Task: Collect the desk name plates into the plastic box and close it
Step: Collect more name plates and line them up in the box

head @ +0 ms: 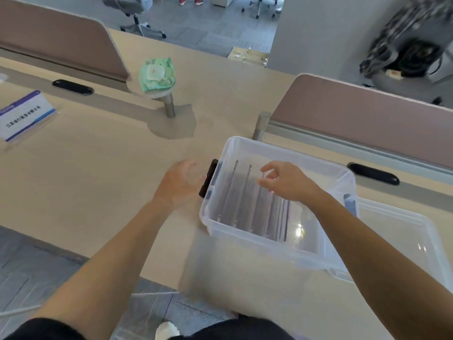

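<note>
A clear plastic box (277,251) stands open on the desk in front of me, with several name plates (247,200) standing on edge inside. Its clear lid (404,244) lies flat on the desk to the box's right. My right hand (284,182) hovers over the box with loosely curled fingers that hold nothing. My left hand (180,182) is open beside the box's left wall, close to the black latch (208,177). One more name plate (25,116), white with a blue-purple border, stands on the desk at the far left.
A green pack of wet wipes (157,74) lies on a small round stand at the desk's middle. Pink divider panels (367,114) rise behind the box and at the back left. Black cable grommets (373,173) sit in the desk. Office chairs stand beyond.
</note>
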{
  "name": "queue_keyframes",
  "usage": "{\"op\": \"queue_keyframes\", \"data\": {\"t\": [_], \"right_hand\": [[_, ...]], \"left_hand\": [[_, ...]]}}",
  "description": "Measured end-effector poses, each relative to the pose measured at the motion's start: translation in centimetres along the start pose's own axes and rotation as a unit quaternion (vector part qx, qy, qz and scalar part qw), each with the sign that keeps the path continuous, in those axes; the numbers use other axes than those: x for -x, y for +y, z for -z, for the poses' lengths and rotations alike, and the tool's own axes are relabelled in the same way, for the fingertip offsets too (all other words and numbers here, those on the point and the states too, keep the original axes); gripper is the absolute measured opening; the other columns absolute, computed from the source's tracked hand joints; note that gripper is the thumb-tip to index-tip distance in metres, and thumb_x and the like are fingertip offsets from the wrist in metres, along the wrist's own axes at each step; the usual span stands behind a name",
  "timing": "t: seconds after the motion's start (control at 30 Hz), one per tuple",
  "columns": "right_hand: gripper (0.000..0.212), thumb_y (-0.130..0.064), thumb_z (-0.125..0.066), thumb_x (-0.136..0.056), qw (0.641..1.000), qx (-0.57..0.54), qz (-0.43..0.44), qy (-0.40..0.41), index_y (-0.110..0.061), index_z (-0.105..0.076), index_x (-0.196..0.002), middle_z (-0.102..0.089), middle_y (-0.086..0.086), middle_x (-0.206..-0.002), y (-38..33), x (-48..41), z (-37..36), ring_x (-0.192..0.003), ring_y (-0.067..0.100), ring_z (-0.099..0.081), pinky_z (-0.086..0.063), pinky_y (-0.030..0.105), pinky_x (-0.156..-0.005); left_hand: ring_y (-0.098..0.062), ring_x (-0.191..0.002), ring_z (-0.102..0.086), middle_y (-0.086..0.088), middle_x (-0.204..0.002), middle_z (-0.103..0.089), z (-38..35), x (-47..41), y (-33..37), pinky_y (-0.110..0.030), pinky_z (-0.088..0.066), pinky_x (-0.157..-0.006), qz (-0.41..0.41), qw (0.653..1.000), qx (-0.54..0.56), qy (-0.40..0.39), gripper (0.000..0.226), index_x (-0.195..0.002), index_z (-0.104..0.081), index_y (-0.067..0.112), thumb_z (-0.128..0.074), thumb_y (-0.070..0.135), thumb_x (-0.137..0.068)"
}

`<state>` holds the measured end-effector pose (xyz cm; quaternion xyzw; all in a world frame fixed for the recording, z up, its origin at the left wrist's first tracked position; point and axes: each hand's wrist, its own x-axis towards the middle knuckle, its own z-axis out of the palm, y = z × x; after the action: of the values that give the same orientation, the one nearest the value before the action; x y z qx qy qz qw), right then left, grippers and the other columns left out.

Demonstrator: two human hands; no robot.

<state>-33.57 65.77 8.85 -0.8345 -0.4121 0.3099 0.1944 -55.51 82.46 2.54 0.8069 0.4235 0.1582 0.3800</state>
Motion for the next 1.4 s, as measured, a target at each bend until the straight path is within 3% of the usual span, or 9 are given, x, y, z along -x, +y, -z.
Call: {"op": "queue_keyframes", "data": {"t": [0.2,0.37,0.5,0.57,0.7,0.9,1.1,1.27,1.4], "right_hand": [[0.03,-0.035,-0.064,-0.092,0.994,0.032,0.098,-0.043,-0.017,-0.066,-0.116,-0.074,0.004,-0.093,-14.4,0.4,-5.4,-0.085,0.015,-0.07,-0.053,0.019,-0.074],[0.027,-0.034,-0.064,-0.093,0.98,0.07,0.159,-0.096,-0.016,-0.064,-0.114,-0.069,-0.001,-0.086,-23.5,-1.8,-9.7,-0.073,0.013,-0.066,-0.049,0.018,-0.063],[0.03,-0.034,-0.063,-0.094,0.966,0.08,0.207,-0.131,-0.014,-0.061,-0.115,-0.07,0.01,-0.096,-28.1,-4.6,-12.3,-0.086,0.026,-0.068,-0.052,0.031,-0.072],[0.029,-0.032,-0.064,-0.093,0.957,0.094,0.24,-0.131,-0.013,-0.063,-0.115,-0.068,0.006,-0.096,-30.0,-6.0,-13.4,-0.085,0.022,-0.065,-0.049,0.028,-0.071],[0.03,-0.037,-0.065,-0.091,0.942,0.113,0.296,-0.112,-0.018,-0.068,-0.113,-0.066,0.0,-0.102,-32.8,-9.4,-16.0,-0.097,0.017,-0.062,-0.048,0.031,-0.086],[0.03,-0.045,-0.064,-0.088,0.947,0.085,0.289,-0.108,-0.026,-0.066,-0.111,-0.063,-0.005,-0.105,-36.9,-15.7,-19.6,-0.098,0.018,-0.061,-0.051,0.036,-0.09],[0.032,-0.033,-0.059,-0.096,0.964,0.027,0.242,-0.105,-0.014,-0.058,-0.122,-0.059,0.001,-0.109,-44.1,-24.7,-24.6,-0.072,0.005,-0.054,-0.039,0.016,-0.058],[0.04,-0.048,-0.057,-0.092,0.977,0.02,0.196,-0.084,-0.024,-0.059,-0.124,-0.067,-0.001,-0.113,-49.5,-33.6,-30.3,-0.102,0.021,-0.064,-0.05,0.036,-0.092],[0.051,-0.051,-0.054,-0.091,0.982,-0.001,0.166,-0.094,-0.022,-0.053,-0.132,-0.065,0.0,-0.12,-52.2,-40.3,-34.9,-0.108,0.022,-0.063,-0.051,0.042,-0.097]], "left_hand": [[-0.017,-0.082,-0.065,0.009,-0.087,-0.068,10.9,4.4,-6.5,-0.028,-0.049,-0.075,0.073,0.993,0.075,0.047,0.016,-0.097,-0.066,0.025,-0.066,0.034,-0.084],[-0.019,-0.087,-0.064,0.005,-0.095,-0.068,17.7,7.1,-12.2,-0.029,-0.048,-0.073,0.137,0.981,0.093,0.099,0.019,-0.107,-0.066,0.026,-0.062,0.031,-0.09],[-0.017,-0.088,-0.065,0.005,-0.1,-0.065,21.3,8.4,-15.8,-0.035,-0.053,-0.077,0.184,0.967,0.116,0.132,0.016,-0.106,-0.063,0.031,-0.062,0.035,-0.09],[-0.019,-0.088,-0.067,0.003,-0.1,-0.067,22.8,8.7,-17.3,-0.037,-0.054,-0.078,0.205,0.958,0.116,0.163,0.016,-0.105,-0.063,0.032,-0.062,0.036,-0.089],[-0.02,-0.09,-0.065,0.001,-0.099,-0.066,24.3,8.9,-19.9,-0.036,-0.053,-0.076,0.234,0.945,0.11,0.199,0.019,-0.11,-0.062,0.029,-0.06,0.034,-0.092],[-0.023,-0.094,-0.066,-0.002,-0.104,-0.066,28.5,5.5,-24.1,-0.041,-0.054,-0.083,0.265,0.898,0.185,0.298,0.02,-0.109,-0.06,0.028,-0.06,0.034,-0.09],[-0.017,-0.082,-0.062,-0.007,-0.113,-0.064,33.2,-2.2,-31.3,-0.034,-0.053,-0.074,0.313,0.788,0.355,0.395,0.027,-0.116,-0.058,0.017,-0.06,0.031,-0.093],[-0.018,-0.093,-0.061,-0.005,-0.115,-0.064,35.4,-10.6,-37.8,-0.037,-0.052,-0.087,0.321,0.755,0.375,0.431,0.038,-0.122,-0.059,0.016,-0.063,0.034,-0.089],[-0.015,-0.101,-0.06,-0.003,-0.119,-0.064,36.5,-16.6,-42.0,-0.032,-0.048,-0.094,0.324,0.733,0.391,0.452,0.043,-0.125,-0.06,0.014,-0.064,0.037,-0.089]]}}
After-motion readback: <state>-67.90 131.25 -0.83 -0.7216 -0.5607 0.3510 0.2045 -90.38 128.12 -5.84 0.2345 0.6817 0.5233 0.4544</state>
